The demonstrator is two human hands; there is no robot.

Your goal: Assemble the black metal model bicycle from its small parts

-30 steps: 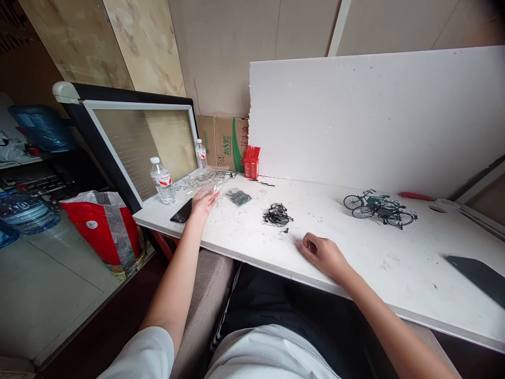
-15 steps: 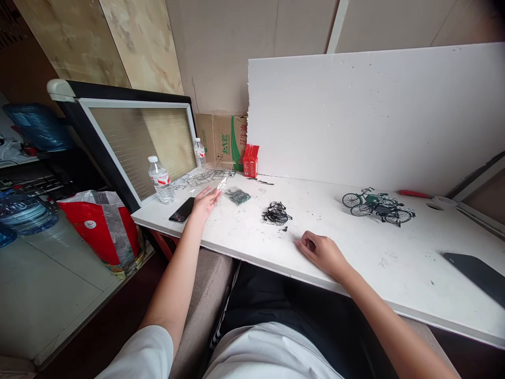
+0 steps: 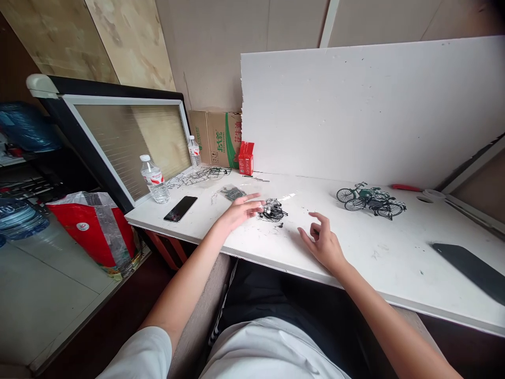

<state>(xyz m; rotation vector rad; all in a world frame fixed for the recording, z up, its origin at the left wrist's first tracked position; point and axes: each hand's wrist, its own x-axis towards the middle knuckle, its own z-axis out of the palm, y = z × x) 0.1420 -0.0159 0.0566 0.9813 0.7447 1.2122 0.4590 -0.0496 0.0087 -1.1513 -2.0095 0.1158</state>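
Observation:
My left hand (image 3: 241,210) reaches over the table from the left, its fingers pinching what looks like a clear plastic bag (image 3: 266,206). That shiny film lies over or just above a tangled pile of small black parts (image 3: 275,212), so part of the pile is hidden. My right hand (image 3: 322,243) hovers by the table's front edge, right of the pile, thumb and index finger apart and the others curled. No object shows in it. Behind my left wrist lies another clear bag of small wheel-like parts (image 3: 232,193).
Several small model bicycles (image 3: 371,201) stand at the right, near a red-handled tool (image 3: 406,187). A dark flat pad (image 3: 469,266) lies front right. At left are a phone (image 3: 180,209), water bottles (image 3: 155,181), thin part frames (image 3: 201,176) and a red box (image 3: 246,158).
My left hand has moved right, from beside the phone to the black parts, carrying clear plastic. My right hand has lifted slightly and its index finger has opened away from the thumb.

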